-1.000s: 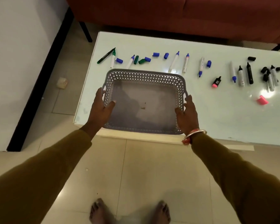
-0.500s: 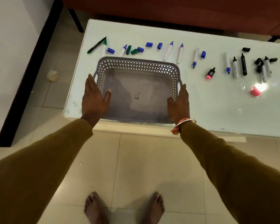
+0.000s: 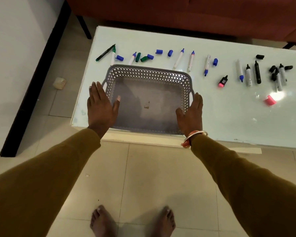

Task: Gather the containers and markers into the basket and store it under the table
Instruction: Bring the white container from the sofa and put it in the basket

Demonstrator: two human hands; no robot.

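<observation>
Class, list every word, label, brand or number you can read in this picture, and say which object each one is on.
No text here can be read.
On the white marker with the blue tip: dark print along the barrel, too small to read.
On the pink-tipped highlighter: a label on its black body, blurred.
On the grey basket: no text visible.

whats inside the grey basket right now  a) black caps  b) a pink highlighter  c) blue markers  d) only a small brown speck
D: the basket holds only a small brown speck, while the markers lie out on the table.
</observation>
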